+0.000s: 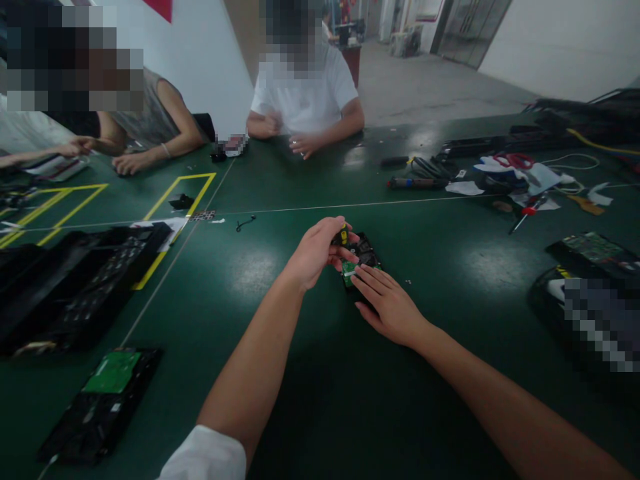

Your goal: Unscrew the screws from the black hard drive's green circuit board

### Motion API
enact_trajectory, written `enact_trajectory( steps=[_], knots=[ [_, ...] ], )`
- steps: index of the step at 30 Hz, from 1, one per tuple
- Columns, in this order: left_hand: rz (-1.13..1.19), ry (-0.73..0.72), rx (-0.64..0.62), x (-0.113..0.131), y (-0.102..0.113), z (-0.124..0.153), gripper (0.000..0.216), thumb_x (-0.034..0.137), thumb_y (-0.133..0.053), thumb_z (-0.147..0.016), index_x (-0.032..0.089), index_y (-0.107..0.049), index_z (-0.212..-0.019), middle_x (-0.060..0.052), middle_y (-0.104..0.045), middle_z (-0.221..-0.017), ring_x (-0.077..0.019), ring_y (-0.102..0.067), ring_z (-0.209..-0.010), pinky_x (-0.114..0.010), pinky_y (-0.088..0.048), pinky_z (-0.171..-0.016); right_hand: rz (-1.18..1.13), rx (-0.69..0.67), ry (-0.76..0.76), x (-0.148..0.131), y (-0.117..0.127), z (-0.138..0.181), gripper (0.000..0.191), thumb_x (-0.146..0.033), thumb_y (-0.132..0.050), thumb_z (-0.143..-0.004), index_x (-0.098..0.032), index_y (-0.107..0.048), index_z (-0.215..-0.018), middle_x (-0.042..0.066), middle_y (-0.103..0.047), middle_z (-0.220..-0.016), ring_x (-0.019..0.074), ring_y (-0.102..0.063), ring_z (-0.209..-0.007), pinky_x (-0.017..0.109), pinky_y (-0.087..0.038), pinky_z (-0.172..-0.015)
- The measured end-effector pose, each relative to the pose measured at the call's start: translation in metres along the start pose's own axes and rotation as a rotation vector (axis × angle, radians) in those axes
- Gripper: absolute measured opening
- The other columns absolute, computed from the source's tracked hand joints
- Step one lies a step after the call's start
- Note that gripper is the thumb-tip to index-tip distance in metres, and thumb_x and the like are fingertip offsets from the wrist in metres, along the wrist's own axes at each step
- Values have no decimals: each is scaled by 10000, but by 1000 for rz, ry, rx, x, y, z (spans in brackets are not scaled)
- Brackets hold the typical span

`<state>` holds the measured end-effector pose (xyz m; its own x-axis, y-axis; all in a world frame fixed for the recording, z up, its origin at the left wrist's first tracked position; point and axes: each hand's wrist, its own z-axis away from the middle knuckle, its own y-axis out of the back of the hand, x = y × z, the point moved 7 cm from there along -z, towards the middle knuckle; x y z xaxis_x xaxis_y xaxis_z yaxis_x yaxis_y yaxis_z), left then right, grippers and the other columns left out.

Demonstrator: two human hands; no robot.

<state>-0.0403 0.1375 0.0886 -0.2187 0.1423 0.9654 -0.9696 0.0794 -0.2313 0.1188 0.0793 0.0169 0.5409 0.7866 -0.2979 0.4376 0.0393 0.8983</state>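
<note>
A small black device with a green circuit board (pixel 349 272) lies on the green table in front of me. My left hand (pixel 316 252) is closed round a screwdriver (pixel 343 235) with a black and yellow handle, held over the device; its tip cannot be made out. From the other side, my right hand (pixel 387 299) rests its outstretched fingers on the near edge of the board. Parts of the device are hidden beneath both hands. A few tiny bits, perhaps screws, (pixel 409 281) lie just right of it.
At left are a large black casing (pixel 85 287) and a black panel with a green board (pixel 113 373). Tools, cables and cloths (pixel 525 175) lie at the back right, with more devices (pixel 595 257) on the right. Several people sit across the table, one in a white shirt (pixel 305 93).
</note>
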Motion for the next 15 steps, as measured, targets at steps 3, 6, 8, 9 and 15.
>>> enact_trajectory(
  steps=[3,6,8,9,15],
  knots=[
    [3,-13,34,4,0,2,260,445,-633,-1005,188,-596,-1025,-64,-701,-995,-136,-732,-608,-186,-427,-415,-8,8,2,-1,1,0,559,-295,-573,-1038,-191,-485,-1581,135,-489,-1654,316,-393,-1582,596,-381,-1288],
    [20,-16,72,5,2,3,255,426,-682,-988,196,-574,-1006,-38,-671,-954,-130,-728,-593,-190,-462,-440,-10,6,0,-1,2,-1,563,-290,-580,-1034,-197,-489,-1582,133,-493,-1651,316,-400,-1578,594,-378,-1290],
    [31,-15,73,5,2,3,260,430,-685,-992,201,-563,-1016,-35,-672,-944,-139,-737,-611,-207,-513,-483,-7,0,-3,-1,2,-1,556,-293,-579,-1034,-188,-498,-1574,135,-490,-1653,315,-397,-1580,591,-373,-1293],
    [33,-15,71,5,2,3,257,428,-680,-996,202,-561,-1020,-37,-677,-945,-145,-742,-622,-216,-533,-502,-3,-4,-5,-1,2,-1,550,-296,-576,-1036,-182,-504,-1569,137,-489,-1654,315,-395,-1581,589,-371,-1295],
    [-13,-14,43,5,3,1,246,425,-624,-1012,182,-607,-975,-67,-722,-973,-146,-745,-655,-211,-537,-522,2,-5,-2,0,2,0,537,-310,-565,-1043,-175,-510,-1560,144,-486,-1654,320,-399,-1578,604,-381,-1284]
  ],
)
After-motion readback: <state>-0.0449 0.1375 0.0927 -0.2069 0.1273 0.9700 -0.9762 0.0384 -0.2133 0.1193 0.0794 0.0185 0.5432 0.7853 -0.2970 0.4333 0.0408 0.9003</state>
